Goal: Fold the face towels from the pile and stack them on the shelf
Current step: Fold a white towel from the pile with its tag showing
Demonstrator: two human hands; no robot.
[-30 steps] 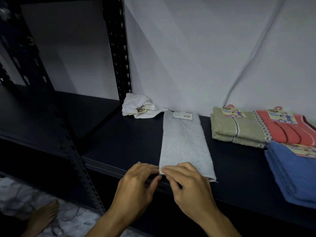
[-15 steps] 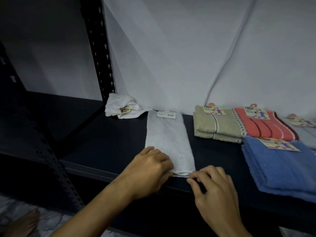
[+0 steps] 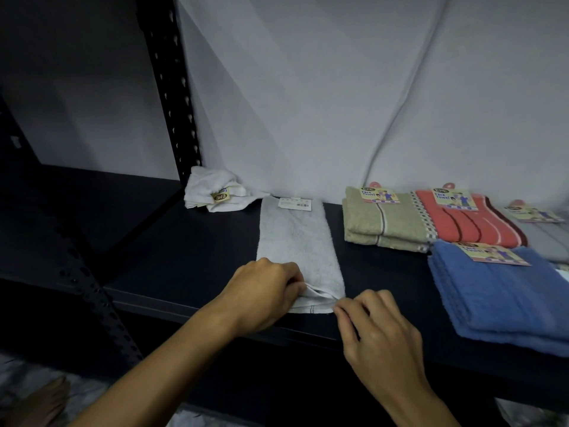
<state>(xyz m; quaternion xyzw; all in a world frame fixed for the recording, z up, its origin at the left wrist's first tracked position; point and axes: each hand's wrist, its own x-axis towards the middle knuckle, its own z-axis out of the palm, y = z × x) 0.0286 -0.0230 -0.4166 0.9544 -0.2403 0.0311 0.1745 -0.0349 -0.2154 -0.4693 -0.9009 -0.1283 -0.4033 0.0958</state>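
1. Now the grey face towel (image 3: 297,245) is lying as a long folded strip on the dark shelf (image 3: 191,257), its tagged end at the back wall and its near end at the front edge, where the layers are lifting apart slightly more than half a second ago.
2. The left hand (image 3: 261,291) is curling over the strip's near left corner and pinching the upper layer; it is sitting at almost the same spot as before.
3. The right hand (image 3: 374,325) is pinching the near right corner with thumb and forefinger, having come closer to the cloth than in the earlier frame.
4. Behind and left of the strip, a crumpled white towel (image 3: 212,194) is resting by the shelf's upright post (image 3: 167,84), unchanged.
5. To the right, well apart from the strip, folded towels are lying with labels on top: an olive towel (image 3: 381,226), a coral towel (image 3: 462,226) just beside it, and a blue stack (image 3: 505,291) nearer the front.
6. A bare foot (image 3: 40,402) is showing on the floor at lower left.
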